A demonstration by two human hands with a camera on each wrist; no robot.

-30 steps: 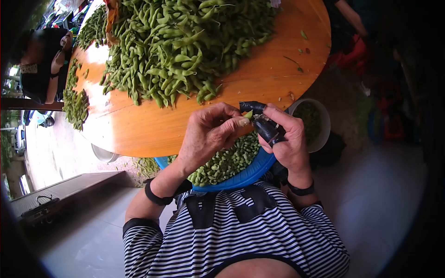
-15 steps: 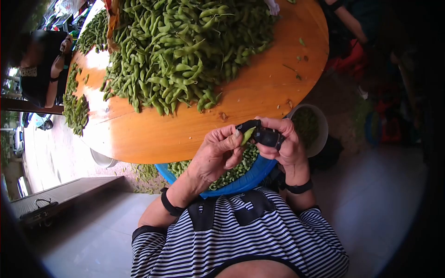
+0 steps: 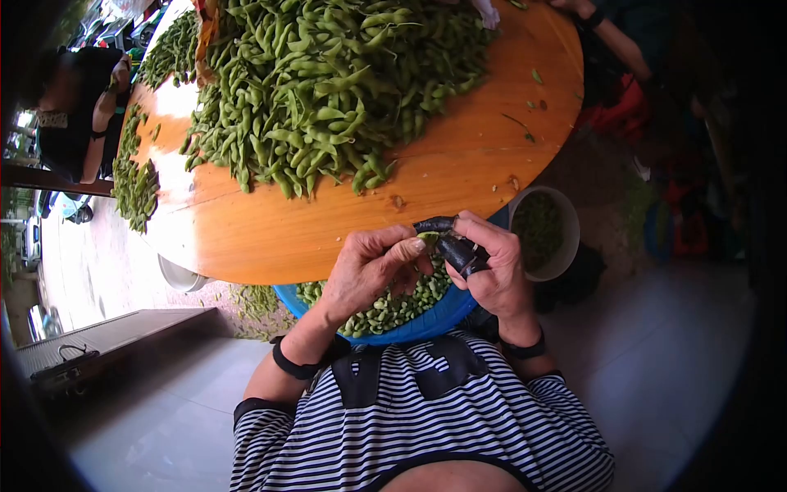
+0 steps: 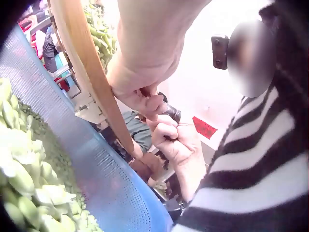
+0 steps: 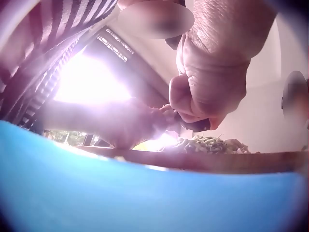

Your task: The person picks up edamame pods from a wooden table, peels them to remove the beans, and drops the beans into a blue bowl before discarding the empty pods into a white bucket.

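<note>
Both hands meet over the basket's far side, at a green soybean pod point(image 3: 429, 238). My left hand point(image 3: 373, 266) pinches the pod between thumb and forefinger. Black covers point(image 3: 461, 256) wrap the thumb and forefinger of my right hand point(image 3: 500, 275), which grips the pod's other end. Fingers hide much of the pod. Below them a blue mesh basket point(image 4: 111, 169) holds many shelled green beans point(image 3: 389, 313). In the right wrist view the right hand point(image 5: 212, 82) has its fingers curled, while glare washes out the left.
A large heap of pods point(image 3: 303, 98) covers much of the round wooden table point(image 3: 279, 242). A pale bucket point(image 3: 571, 238) with green contents stands at right below the table edge. Another person point(image 3: 74, 123) sits at left, and another's arm point(image 3: 619, 45) reaches in at upper right.
Both hands came lower in the head view, then rose slightly. Half a second ago the pod showed longer and tilted between the hands; now the fingers cover more of it.
</note>
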